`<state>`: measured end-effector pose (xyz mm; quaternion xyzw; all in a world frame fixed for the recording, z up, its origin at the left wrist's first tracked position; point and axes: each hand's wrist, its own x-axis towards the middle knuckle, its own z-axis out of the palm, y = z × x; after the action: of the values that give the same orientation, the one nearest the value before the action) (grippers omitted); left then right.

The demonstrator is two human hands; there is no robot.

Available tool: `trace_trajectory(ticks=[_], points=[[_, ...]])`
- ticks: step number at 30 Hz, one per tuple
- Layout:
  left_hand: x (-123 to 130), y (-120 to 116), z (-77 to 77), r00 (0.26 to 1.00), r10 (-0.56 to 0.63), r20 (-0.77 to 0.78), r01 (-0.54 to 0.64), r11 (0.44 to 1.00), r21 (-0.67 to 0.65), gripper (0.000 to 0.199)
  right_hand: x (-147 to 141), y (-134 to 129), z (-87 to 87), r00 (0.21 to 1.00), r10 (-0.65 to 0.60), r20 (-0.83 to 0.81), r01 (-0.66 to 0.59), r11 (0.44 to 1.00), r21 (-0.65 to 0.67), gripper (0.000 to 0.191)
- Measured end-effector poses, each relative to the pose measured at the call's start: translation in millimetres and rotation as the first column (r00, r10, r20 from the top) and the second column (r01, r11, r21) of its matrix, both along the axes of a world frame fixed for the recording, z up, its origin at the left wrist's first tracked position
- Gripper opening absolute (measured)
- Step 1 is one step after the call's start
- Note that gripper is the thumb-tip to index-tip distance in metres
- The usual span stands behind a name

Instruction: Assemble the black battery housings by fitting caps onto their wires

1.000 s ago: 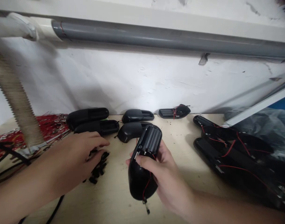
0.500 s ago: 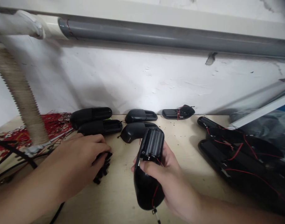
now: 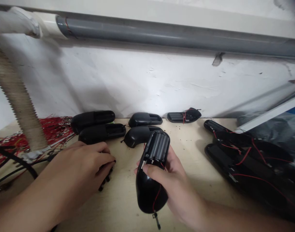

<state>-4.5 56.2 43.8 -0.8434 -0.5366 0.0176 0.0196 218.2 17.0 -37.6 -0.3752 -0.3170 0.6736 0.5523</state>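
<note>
A black curved housing (image 3: 151, 190) is held above the tabletop (image 3: 123, 203), near the middle of the view, its open side up and its grooved bay (image 3: 158, 146) at the far end. Dark parallel cylindrical forms line the bay; whether they are loose contents or molded ribs cannot be told. A thin red wire (image 3: 156, 198) runs over the rounded near end to a small dangling connector (image 3: 157, 222). The right hand (image 3: 177, 183) is closed round the housing, thumb on top beside a small pale part, the other fingers behind and beneath. To its left, the left hand (image 3: 82, 170) bends over small black pieces (image 3: 104, 184) on the tabletop, thumb and forefinger tips drawn together; a dark bit shows at the tips, but whether they grip it cannot be told. Beyond, two black housings (image 3: 93, 120) lie at the left and two more (image 3: 145, 119) in the middle, their elongated recesses partly visible. A wired housing (image 3: 183, 116) sits near the wall (image 3: 137, 80), its bay also grooved. At the right, several wired housings (image 3: 234, 158) are crowded together near clear plastic sheeting (image 3: 270, 129). A heap of red wires (image 3: 55, 129) spreads behind the ribbed hose (image 3: 19, 96) at the left.
</note>
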Motion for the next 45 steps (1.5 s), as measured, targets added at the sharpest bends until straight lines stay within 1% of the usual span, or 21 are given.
trace_trajectory(ticks=[3, 8, 11, 13, 14, 16, 18, 21, 23, 24, 25, 27, 30, 33, 35, 38, 41, 43, 45], points=[[-2, 0, -0.7, 0.993, -0.014, -0.117, 0.013, 1.0, -0.007, 0.038, 0, 0, 0.8, 1.0, 0.002, 0.009, -0.002, 1.0, 0.002, 0.053], [-4, -2, -4.9, 0.992, -0.087, -0.097, 0.094, 0.993, 0.075, 0.036, 1, 0, 0.8, 1.0, -0.009, 0.015, 0.009, 1.0, 0.0, 0.054], [2, -4, -2.1, 0.998, -0.058, 0.002, 0.057, 0.994, 0.098, 0.042, 2, -2, 0.3, 1.0, 0.001, 0.006, -0.001, 1.0, 0.007, 0.054], [8, -6, 2.2, 0.988, -0.026, 0.152, 0.016, 0.998, 0.062, 0.041, 2, -2, 0.6, 1.0, 0.007, -0.001, -0.007, 1.0, 0.017, 0.053], [11, -8, 4.5, 0.968, -0.011, 0.249, 0.007, 1.0, 0.018, 0.038, 2, -2, 0.9, 1.0, 0.007, -0.003, -0.007, 1.0, 0.023, 0.053], [17, -10, 7.8, 0.891, 0.025, 0.454, 0.019, 0.995, -0.094, 0.028, 1, -2, 1.8, 1.0, 0.002, -0.007, -0.002, 0.999, 0.034, 0.05], [21, -13, 7.7, 0.783, 0.087, 0.616, 0.038, 0.982, -0.187, 0.022, 0, -2, 2.6, 1.0, -0.007, -0.011, 0.008, 0.999, 0.049, 0.049], [27, -19, 0.0, 0.599, 0.201, 0.775, 0.059, 0.954, -0.293, 0.016, -1, -2, 3.5, 0.999, -0.017, -0.032, 0.019, 0.998, 0.057, 0.046], [32, -24, -8.4, 0.485, 0.264, 0.834, 0.102, 0.93, -0.354, 0.019, -1, -2, 3.9, 0.999, -0.021, -0.05, 0.024, 0.998, 0.059, 0.044], [34, -27, -12.6, 0.448, 0.276, 0.85, 0.125, 0.923, -0.365, 0.02, -1, -2, 3.9, 0.998, -0.026, -0.054, 0.03, 0.998, 0.06, 0.043], [35, -29, -16.4, 0.432, 0.273, 0.86, 0.142, 0.921, -0.363, 0.02, 0, -2, 3.9, 0.998, -0.032, -0.054, 0.036, 0.997, 0.065, 0.042], [37, -33, -22.0, 0.433, 0.243, 0.868, 0.152, 0.929, -0.336, 0.021, 0, -2, 3.4, 0.998, -0.041, -0.049, 0.045, 0.996, 0.079, 0.044], [35, -36, -24.8, 0.438, 0.232, 0.869, 0.095, 0.949, -0.301, 0.022, -1, -1, 2.4, 0.998, -0.037, -0.044, 0.041, 0.995, 0.091, 0.047], [32, -35, -23.8, 0.424, 0.27, 0.865, 0.018, 0.952, -0.306, 0.019, -2, -1, 1.5, 0.999, -0.034, -0.024, 0.037, 0.994, 0.106, 0.045], [33, -34, -22.2, 0.402, 0.298, 0.866, -0.011, 0.947, -0.32, 0.016, -2, -2, 0.9, 0.999, -0.024, -0.023, 0.027, 0.992, 0.122, 0.045], [36, -32, -18.9, 0.354, 0.343, 0.87, 0.005, 0.929, -0.369, 0.012, -1, -3, -0.1, 1.0, -0.011, -0.005, 0.012, 0.99, 0.141, 0.047], [38, -29, -16.6, 0.316, 0.413, 0.854, 0.067, 0.888, -0.455, 0.009, 0, -4, -1.8, 0.998, -0.021, 0.067, 0.009, 0.985, 0.175, 0.046], [38, -27, -16.4, 0.298, 0.459, 0.837, 0.089, 0.859, -0.504, 0.01, 1, -4, -2.9, 0.996, -0.033, 0.086, 0.016, 0.981, 0.191, 0.045], [36, -26, -16.7, 0.294, 0.481, 0.826, 0.092, 0.846, -0.525, 0.014, 1, -4, -3.2, 0.995, -0.039, 0.087, 0.021, 0.979, 0.201, 0.044]])
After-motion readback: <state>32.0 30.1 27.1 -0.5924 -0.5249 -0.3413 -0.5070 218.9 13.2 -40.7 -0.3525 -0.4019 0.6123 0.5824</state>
